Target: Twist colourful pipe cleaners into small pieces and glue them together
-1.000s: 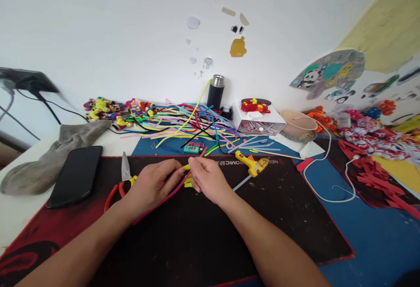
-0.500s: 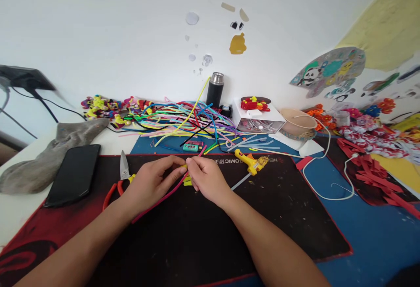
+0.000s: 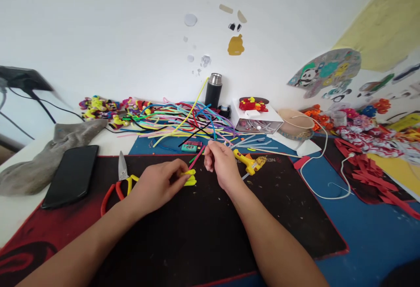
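Between the thumb and fingers of my left hand (image 3: 160,185) is a short yellow pipe cleaner piece (image 3: 188,172). Just beneath it, more yellow pipe cleaner (image 3: 190,182) rests on the black mat (image 3: 183,239). My right hand (image 3: 223,163) is raised a little to the right, apart from the left one, its fingers curled in; whatever it may pinch is hidden. A pink pipe cleaner (image 3: 197,157) slants across the mat between the hands. Left of my left hand lie scissors (image 3: 123,166) with red and yellow handles, partly covered by my wrist.
A heap of coloured pipe cleaners (image 3: 183,120) lies along the wall beside a black thermos (image 3: 214,92). A yellow glue gun (image 3: 251,163) is right of my right hand. A phone (image 3: 71,175) lies at left; a white cable (image 3: 315,193) loops at right.
My hands have parted: the right moved up and right, the left slightly down with the yellow piece. The yellow pieces on the mat show more, and the pink pipe cleaner's near length is no longer visible.
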The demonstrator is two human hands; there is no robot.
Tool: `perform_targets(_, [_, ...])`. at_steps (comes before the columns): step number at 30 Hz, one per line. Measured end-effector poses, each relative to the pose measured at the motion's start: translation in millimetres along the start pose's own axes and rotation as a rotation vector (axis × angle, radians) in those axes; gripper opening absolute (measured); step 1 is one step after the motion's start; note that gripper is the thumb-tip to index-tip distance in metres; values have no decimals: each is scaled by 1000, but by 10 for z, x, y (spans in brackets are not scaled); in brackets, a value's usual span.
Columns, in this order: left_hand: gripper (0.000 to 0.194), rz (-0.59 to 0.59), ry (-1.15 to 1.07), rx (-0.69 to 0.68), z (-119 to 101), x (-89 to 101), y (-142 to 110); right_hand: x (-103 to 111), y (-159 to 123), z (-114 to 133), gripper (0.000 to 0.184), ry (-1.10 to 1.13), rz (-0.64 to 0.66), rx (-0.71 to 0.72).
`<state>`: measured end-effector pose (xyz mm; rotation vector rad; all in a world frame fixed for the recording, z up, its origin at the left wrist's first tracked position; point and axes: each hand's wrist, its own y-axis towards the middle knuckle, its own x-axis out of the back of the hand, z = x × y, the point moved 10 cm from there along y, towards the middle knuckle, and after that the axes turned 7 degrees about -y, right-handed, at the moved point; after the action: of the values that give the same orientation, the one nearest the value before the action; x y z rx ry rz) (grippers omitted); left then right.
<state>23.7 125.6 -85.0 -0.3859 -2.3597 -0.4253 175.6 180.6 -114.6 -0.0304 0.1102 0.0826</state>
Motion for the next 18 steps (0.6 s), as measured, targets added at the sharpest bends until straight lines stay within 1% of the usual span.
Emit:
perform_targets(4, [13,167,187,-108,-79,-279,-42,-62,-19,-61,37,-7,37,-16])
perform_targets(6, [10,257,262,-134,-48,-407,-70,-128,-57,-56,38,-24,72,-22])
perform_targets(8, [10,307,318,-120,21,-476,-78,-181,-91,-34,39,-41,100,-25])
perform_targets(10, [12,313,366,-90,90,-490,-64,-216,-112,-11,41,-58,120,-27])
perform_targets(13, [20,285,390,-77,128,-465,-39,-228,-123,14,42,-75,122,-25])
perform_targets(16, [31,245,285,-61,146,-408,-33,-209,-116,36,42,-66,100,-15])
perform_targets(18, [35,201,175,-19,197,-325,-33,-187,-105,57,41,-36,85,-4])
